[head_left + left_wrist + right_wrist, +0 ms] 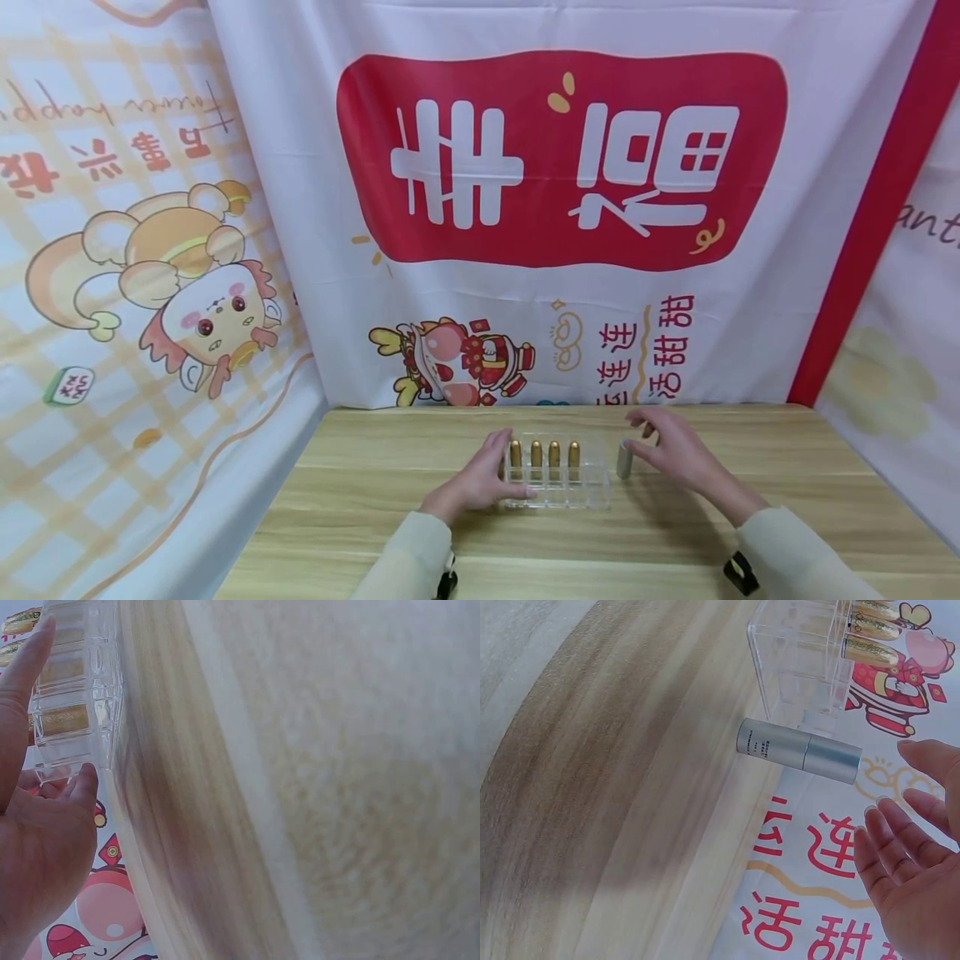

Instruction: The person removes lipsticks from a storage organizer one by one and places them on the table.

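A clear plastic lipstick organizer (597, 493) stands on the table with several gold, bullet-shaped lipsticks (536, 454) upright in its back row. My left hand (482, 477) grips the organizer's left end, thumb along the front and fingers behind; the left wrist view shows this hand (49, 855) against the clear wall. To the right of the organizer, a silver cylindrical tube (625, 461) with small dark print stands upright. Beside it is my right hand (675, 450). In the right wrist view, that hand's fingers are spread, a small gap from the silver tube (799, 752).
The wood-grain table (390, 442) reaches back to a white cloth backdrop (300, 208) with red lettering. A printed cloth (112, 250) with cartoon figures hangs on the left. A dark band (741, 573) is at the right sleeve.
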A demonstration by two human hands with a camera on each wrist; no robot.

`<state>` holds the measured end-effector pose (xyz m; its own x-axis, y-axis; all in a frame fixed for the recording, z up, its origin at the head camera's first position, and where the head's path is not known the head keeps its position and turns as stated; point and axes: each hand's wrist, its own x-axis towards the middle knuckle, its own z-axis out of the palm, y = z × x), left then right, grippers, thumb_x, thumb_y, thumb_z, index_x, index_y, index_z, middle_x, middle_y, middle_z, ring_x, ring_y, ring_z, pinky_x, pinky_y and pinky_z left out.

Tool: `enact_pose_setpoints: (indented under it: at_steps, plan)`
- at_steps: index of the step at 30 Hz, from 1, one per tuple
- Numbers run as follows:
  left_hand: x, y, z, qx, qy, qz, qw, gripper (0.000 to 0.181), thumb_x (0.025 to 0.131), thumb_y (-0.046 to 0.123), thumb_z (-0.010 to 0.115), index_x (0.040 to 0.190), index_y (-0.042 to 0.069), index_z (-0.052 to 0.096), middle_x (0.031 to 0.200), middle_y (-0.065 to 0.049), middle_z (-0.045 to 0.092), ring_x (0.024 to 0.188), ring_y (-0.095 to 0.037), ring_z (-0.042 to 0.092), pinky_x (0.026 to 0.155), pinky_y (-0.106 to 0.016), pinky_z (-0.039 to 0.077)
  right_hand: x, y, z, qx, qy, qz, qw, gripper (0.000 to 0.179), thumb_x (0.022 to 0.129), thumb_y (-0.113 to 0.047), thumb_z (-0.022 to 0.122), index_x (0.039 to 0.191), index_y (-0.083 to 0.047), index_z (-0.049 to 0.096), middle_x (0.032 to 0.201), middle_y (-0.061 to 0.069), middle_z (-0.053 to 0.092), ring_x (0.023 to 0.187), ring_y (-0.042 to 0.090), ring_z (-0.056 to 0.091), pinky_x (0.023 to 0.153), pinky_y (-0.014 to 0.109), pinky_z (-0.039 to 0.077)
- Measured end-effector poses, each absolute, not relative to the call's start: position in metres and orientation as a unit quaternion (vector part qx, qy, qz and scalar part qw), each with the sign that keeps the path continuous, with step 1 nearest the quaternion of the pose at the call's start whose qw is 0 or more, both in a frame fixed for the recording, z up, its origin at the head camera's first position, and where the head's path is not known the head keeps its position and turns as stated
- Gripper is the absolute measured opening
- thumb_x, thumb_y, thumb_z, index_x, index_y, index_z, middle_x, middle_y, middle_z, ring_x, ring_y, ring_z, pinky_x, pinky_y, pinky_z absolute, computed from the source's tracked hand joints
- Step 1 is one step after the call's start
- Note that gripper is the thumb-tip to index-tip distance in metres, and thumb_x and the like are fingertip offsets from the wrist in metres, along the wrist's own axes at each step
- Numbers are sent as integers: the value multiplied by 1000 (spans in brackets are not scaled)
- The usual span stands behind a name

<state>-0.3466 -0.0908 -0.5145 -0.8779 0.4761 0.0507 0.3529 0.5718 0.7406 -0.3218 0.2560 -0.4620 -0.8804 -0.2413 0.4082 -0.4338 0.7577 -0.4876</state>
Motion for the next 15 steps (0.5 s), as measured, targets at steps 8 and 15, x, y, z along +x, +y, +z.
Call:
enact_pose_setpoints:
  at_steps: [8,15]
  plan:
    - [-350,-90,-517,228,883,402,87,115,80,42,88,163,6,18,164,-14,26,152,-33,26,124,-51,24,-321,253,-456,174,-925,301,154,37,86,-13,82,119,-1,68,113,15,70,92,23,64,74,41,59]
    - [-352,-91,-519,230,882,402,85,115,79,42,88,163,6,19,164,-15,27,152,-34,26,124,-51,24,-321,248,-453,188,-921,297,166,37,85,-13,83,117,-1,69,110,13,71,89,22,64,70,33,58]
